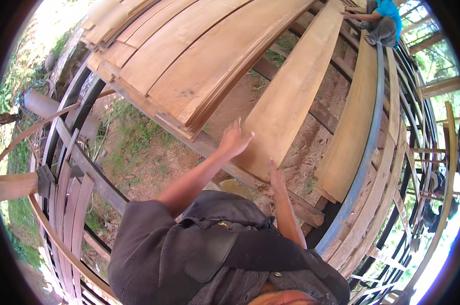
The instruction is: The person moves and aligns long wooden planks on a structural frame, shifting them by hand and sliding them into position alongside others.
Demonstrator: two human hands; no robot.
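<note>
A long, thin wooden board (291,86) stretches away from me over the timber rails, and a co-worker's hand is at its far end. My left hand (234,141) is closed at the board's near left edge, thumb over the top face; the fingers underneath are partly hidden. At the near right corner, my right hand (278,183) pinches the same board with the thumb side up, its other fingers out of sight below.
To the left lies a tall stack of similar boards (204,66). Another board (349,132) rests on the right beside a blue-grey rail (364,152). Dark crossbeams (324,116) span the dirt ground. A co-worker in a blue shirt (387,9) crouches at the far right.
</note>
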